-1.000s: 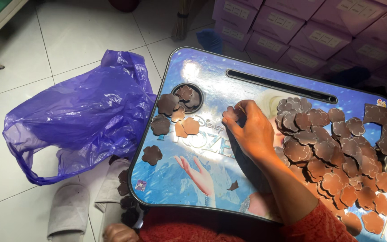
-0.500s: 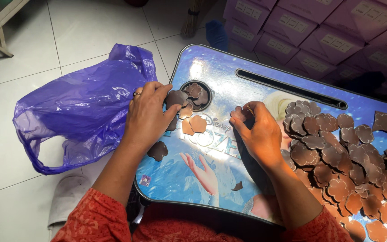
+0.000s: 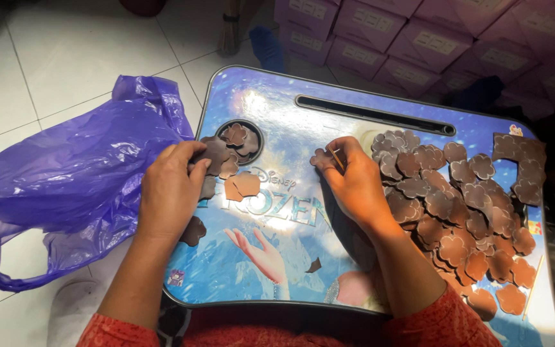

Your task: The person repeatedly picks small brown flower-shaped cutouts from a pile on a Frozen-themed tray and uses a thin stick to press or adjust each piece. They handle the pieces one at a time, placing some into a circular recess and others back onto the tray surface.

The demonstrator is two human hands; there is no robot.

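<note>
A blue picture-printed lap tray (image 3: 277, 115) lies in front of me. My left hand (image 3: 169, 189) rests on a small heap of brown flower-shaped cutouts (image 3: 226, 154) beside the tray's round cup recess (image 3: 242, 138), fingers touching the pieces. My right hand (image 3: 353, 180) pinches one brown flower cutout (image 3: 320, 157) together with a thin stick at the tray's middle. A large pile of brown flower cutouts (image 3: 457, 199) covers the tray's right side.
A crumpled purple plastic bag (image 3: 65, 173) lies on the white tiled floor at the left. Stacked purple boxes (image 3: 419, 32) stand behind the tray. A long dark slot (image 3: 374, 115) runs along the tray's far edge. A loose cutout (image 3: 193, 231) lies near the left edge.
My left hand came up from below the tray and settled on the small heap by the cup recess. My right hand stays at the middle, holding its cutout.
</note>
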